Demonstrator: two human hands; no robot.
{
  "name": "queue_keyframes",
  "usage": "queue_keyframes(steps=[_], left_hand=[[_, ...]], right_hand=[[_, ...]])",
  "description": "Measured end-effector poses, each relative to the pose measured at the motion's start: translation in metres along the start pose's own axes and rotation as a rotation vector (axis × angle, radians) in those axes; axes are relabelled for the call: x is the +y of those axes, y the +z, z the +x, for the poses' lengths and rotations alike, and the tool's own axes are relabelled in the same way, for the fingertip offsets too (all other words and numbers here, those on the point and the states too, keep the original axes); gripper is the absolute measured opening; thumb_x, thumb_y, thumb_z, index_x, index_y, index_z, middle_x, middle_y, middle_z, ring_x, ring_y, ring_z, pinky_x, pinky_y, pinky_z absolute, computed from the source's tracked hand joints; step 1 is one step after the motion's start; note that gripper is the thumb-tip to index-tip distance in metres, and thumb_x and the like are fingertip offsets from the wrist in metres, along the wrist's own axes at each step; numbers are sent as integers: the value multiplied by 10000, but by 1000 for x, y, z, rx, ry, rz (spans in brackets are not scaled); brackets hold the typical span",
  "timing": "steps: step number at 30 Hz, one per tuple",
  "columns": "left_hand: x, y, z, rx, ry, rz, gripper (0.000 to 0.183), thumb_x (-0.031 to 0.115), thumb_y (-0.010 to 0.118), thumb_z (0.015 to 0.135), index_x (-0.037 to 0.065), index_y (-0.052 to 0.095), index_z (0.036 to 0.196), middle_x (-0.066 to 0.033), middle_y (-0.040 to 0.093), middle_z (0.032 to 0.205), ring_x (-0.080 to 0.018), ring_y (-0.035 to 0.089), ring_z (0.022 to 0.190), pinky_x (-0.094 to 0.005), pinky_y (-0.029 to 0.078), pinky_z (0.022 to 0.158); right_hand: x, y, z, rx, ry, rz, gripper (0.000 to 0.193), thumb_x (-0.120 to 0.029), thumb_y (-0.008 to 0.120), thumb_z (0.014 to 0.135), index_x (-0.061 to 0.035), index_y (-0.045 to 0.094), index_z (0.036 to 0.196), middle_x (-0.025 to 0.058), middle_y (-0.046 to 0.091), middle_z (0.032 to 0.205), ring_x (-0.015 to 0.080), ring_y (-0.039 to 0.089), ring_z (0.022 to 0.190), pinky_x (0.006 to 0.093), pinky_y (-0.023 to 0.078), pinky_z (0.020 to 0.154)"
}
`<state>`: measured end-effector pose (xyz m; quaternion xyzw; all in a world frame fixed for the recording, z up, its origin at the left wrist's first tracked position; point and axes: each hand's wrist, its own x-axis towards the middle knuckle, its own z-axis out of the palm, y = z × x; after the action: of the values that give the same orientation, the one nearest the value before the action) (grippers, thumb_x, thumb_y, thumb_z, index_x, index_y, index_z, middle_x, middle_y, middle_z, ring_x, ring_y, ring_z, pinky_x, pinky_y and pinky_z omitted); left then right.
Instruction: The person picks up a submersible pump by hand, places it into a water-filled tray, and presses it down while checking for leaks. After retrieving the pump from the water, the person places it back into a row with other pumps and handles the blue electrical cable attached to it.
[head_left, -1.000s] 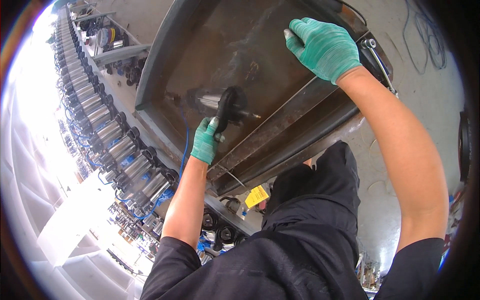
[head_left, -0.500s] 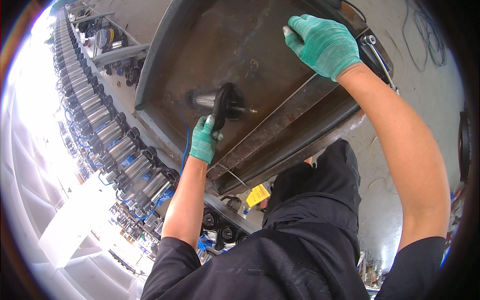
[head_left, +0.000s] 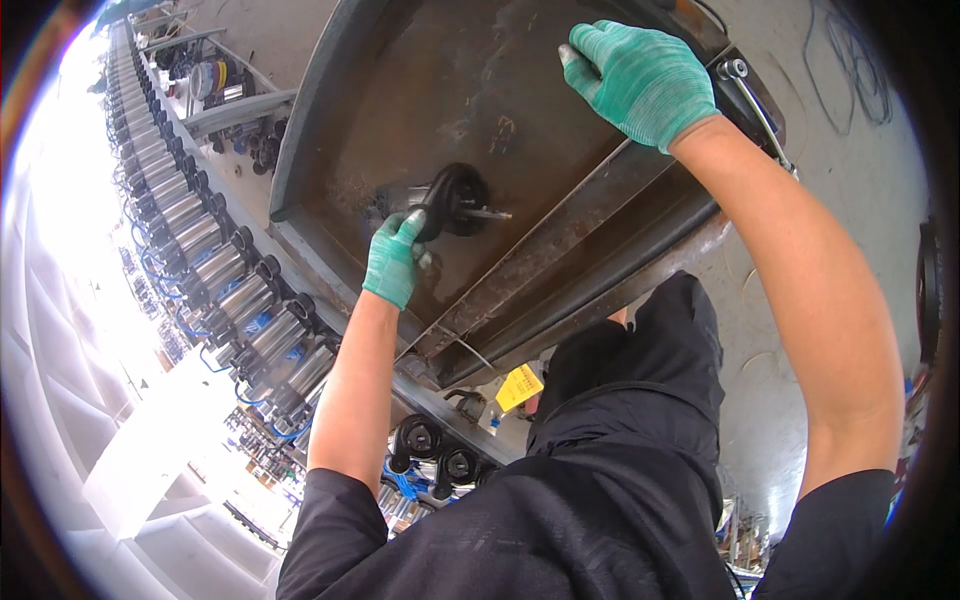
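In a dark metal trough (head_left: 560, 130) sits a small pump-like unit: a silver cylinder with a round black casing (head_left: 460, 195) and a thin metal shaft sticking out to the right. My left hand (head_left: 395, 262), in a green knit glove, grips the black spout of the casing, thumb on top. At the far right of the trough is my right hand (head_left: 640, 82), gloved alike, back upward and fingers curled. Whatever lies under those fingers is hidden. A ratchet wrench (head_left: 750, 100) rests on the trough's right edge, near my right wrist.
A long row of similar silver-and-black units (head_left: 235, 290) runs along the left. More black casings (head_left: 425, 440) stand below the trough. A yellow tag (head_left: 518, 387) hangs at its near edge. Cable (head_left: 860, 80) lies coiled on the floor at right.
My left hand has shifted slightly left and turned the unit, so the casing's round face shows more. My right hand has moved slightly up and left, its fingers still curled.
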<state>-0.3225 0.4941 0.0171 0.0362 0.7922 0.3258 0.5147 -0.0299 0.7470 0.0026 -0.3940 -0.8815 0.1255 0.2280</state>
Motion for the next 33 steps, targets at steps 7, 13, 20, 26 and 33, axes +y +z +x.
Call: queue_keyframes(steps=[7,13,20,26,33], left_hand=[[20,11,13,26,-1,249,311,272,704,969,29,623,1145,-18,600,830,-96,491,575,-275,440,493],[36,27,22,114,-38,117,381,298,716,962,-27,649,1150,-77,638,886,-134,521,568,-290,447,466],[41,34,31,218,-117,60,205,273,715,965,83,645,933,-12,594,802,-123,463,567,-293,423,498],[32,32,32,208,-106,-20,188,257,724,960,96,634,922,-10,587,780,-119,456,551,-295,418,490],[24,32,24,194,-112,-68,181,257,710,971,95,632,957,-4,588,786,-116,463,551,-296,423,491]], right_hand=[[-3,-7,3,-118,37,-56,285,-336,528,1022,-119,707,972,119,734,881,333,717,799,445,588,723],[1,-2,1,-104,43,-8,284,-340,528,1024,-122,706,992,116,737,880,332,719,800,446,589,724],[-2,-5,1,-112,54,-32,277,-336,533,1020,-122,706,995,117,737,881,330,719,804,447,588,721],[-4,-7,2,-127,50,-61,286,-345,532,1021,-120,707,998,111,732,871,330,716,801,456,584,718],[0,2,-1,-11,27,-34,300,-316,559,1006,-85,645,834,120,652,774,343,657,706,454,550,673]])
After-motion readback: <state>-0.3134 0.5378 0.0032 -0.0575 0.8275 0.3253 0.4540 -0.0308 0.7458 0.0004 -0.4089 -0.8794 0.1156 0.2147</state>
